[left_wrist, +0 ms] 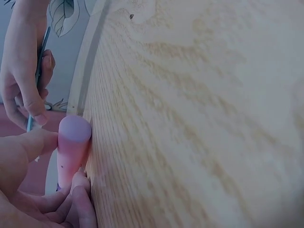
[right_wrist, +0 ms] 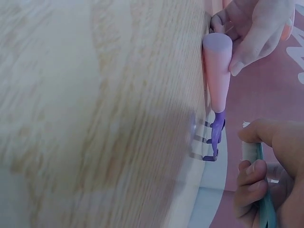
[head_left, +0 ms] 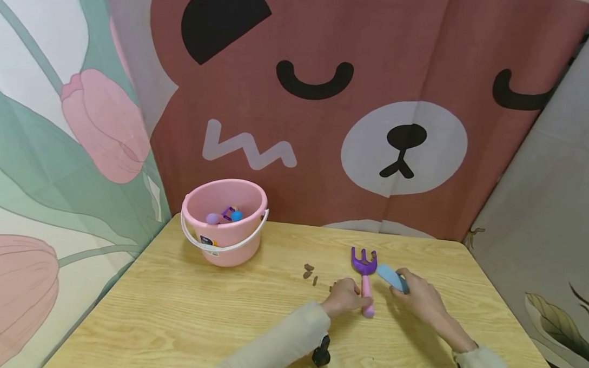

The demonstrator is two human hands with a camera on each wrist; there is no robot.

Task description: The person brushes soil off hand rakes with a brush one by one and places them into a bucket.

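A toy hand rake [head_left: 365, 266] with purple tines and a pink handle lies on the table, tines pointing away. Brown bits cling to its tines. My left hand [head_left: 344, 298] pinches the handle [left_wrist: 70, 159] near its rounded lilac end, thumb on one side and fingers on the other. To the right, my right hand [head_left: 419, 296] grips a small blue brush [head_left: 391, 278] just above the table, close beside the tines. White bristles show at its tip in the right wrist view, beyond the teal handle [right_wrist: 267, 209].
Several brown bits [head_left: 308, 271] lie left of the rake, some close to the left hand. A pink bucket [head_left: 231, 252] with a white handle stands at the table's back left, holding purple and blue toys. Printed curtains [head_left: 313, 195] hang behind the wooden table [head_left: 197, 321].
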